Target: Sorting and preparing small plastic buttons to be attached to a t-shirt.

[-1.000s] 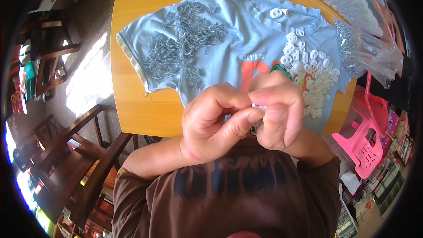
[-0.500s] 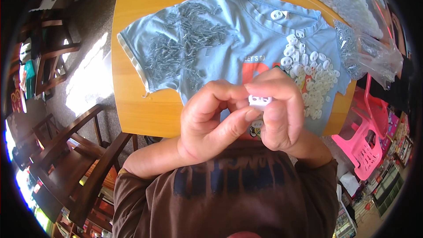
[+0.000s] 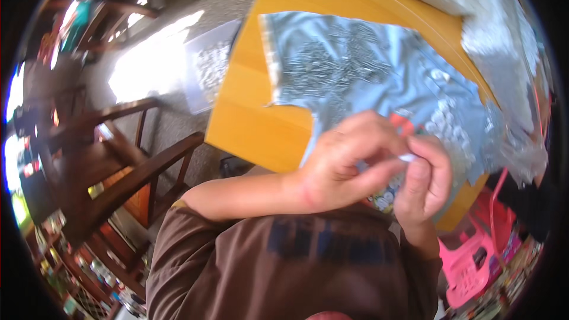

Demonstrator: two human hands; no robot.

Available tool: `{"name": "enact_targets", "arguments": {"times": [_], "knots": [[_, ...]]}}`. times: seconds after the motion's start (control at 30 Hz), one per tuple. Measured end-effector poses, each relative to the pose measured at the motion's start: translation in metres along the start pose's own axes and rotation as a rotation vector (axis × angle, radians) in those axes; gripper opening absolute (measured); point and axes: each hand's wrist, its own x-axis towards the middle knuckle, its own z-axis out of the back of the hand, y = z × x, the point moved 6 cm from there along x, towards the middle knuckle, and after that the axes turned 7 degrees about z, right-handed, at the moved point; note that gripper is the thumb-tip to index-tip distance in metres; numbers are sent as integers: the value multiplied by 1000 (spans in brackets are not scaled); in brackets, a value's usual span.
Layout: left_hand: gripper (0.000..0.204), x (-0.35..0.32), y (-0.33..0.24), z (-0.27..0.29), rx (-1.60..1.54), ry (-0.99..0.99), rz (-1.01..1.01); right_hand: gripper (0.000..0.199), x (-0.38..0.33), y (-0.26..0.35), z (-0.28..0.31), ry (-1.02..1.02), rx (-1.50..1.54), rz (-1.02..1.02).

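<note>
Pinches a small, white, plastic-looking piece [image 3: 407, 157] in the nearly closed thumb-and-finger grip of left hand [image 3: 338, 163] and right hand [image 3: 424, 192], presumably to steady something so tiny (blurred, mostly covered). Held above a pale-blue fabric T-shirt [image 3: 415, 62], probably spread over the yellow wooden tabletop [image 3: 246, 112] to keep white oval plastic pieces [image 3: 447, 121] and grey metal springs [image 3: 311, 62] from rolling.

head-worn fisheye looks down from close above the table [image 3: 255, 133].
</note>
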Motion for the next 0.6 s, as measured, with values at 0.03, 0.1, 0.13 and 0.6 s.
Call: {"name": "enact_targets", "arguments": {"times": [0.03,0.1,0.13,0.6], "knots": [[22,-3,-1,0,-28,-20,30,22,-2,1,0,9,-31,-11],[22,-4,-7,1,-22,-48,22,25,-11,2,1,-41,66,-123],[21,-5,-7,2,-27,-59,4,27,-14,0,1,-49,98,-192],[21,-82,-3,220,457,-963,150,22,12,-7,29,-120,166,-259]]}}
